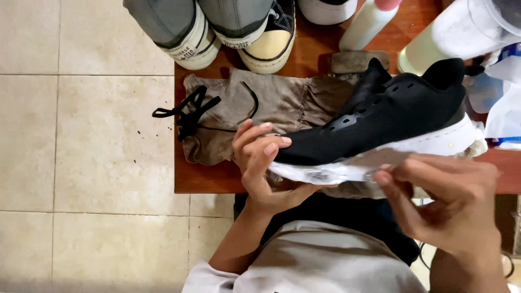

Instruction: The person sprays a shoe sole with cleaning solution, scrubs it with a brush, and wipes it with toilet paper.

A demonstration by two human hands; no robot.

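Note:
A black sneaker with a white sole lies on its side above a wooden table. My left hand grips its toe end, fingers curled over the black upper. My right hand is at the white sole near the middle, fingertips pinched together against it; whether they hold something small I cannot tell. A grey-brown cloth is spread on the table under the shoe, and a black shoelace lies across its left edge.
Grey canvas sneakers and a black and cream sneaker stand at the table's far edge. A white bottle, a large translucent container and plastic bags crowd the right. Beige floor tiles lie to the left.

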